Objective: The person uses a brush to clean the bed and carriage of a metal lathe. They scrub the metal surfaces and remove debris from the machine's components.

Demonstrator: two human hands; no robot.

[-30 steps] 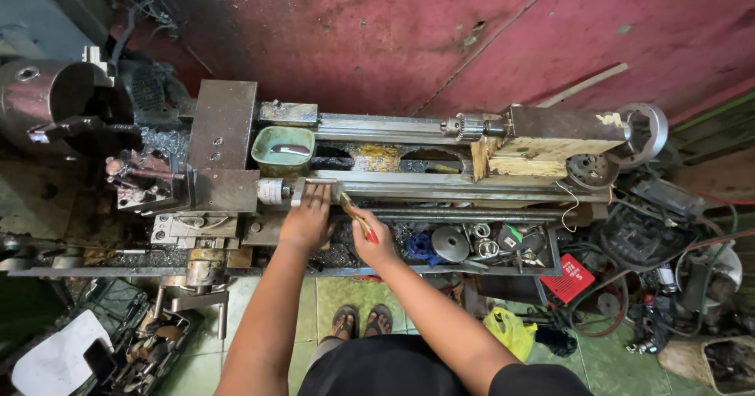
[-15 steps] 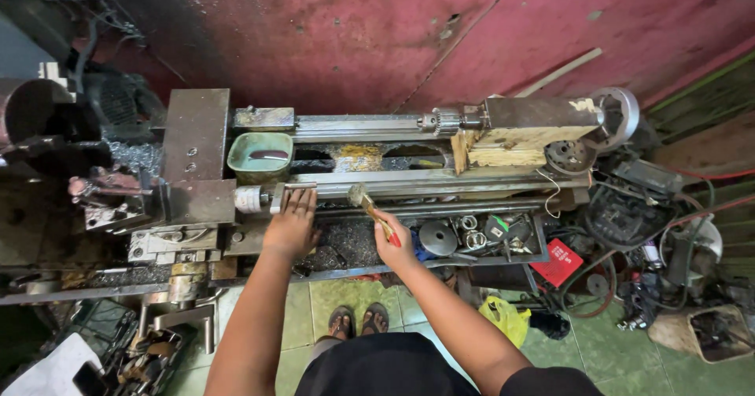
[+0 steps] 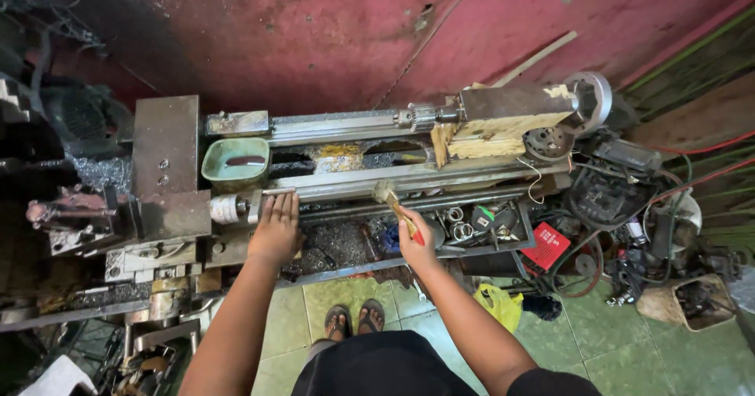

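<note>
I stand at a metal lathe (image 3: 346,172) set against a red wall. My left hand (image 3: 276,227) lies flat, fingers together, on the front rail of the lathe bed, next to the carriage (image 3: 169,184). My right hand (image 3: 414,243) grips the handle of a small paintbrush (image 3: 391,199), whose bristles touch the front rail of the bed. A green tub (image 3: 234,160) sits on the bed behind my left hand. The tailstock (image 3: 515,117) with its handwheel is at the right end. Metal chips lie in the tray under my hands.
A tray (image 3: 472,223) of metal rings and small parts sits right of my right hand. A red box (image 3: 549,245), cables and a yellow bag (image 3: 497,302) crowd the right floor. Tools and scrap lie at the lower left. My sandalled feet (image 3: 355,317) stand on green tiles.
My view has shifted, so the lathe sits further left and closer. My right hand has carried the brush to the right along the front rail. My left hand stays on the rail.
</note>
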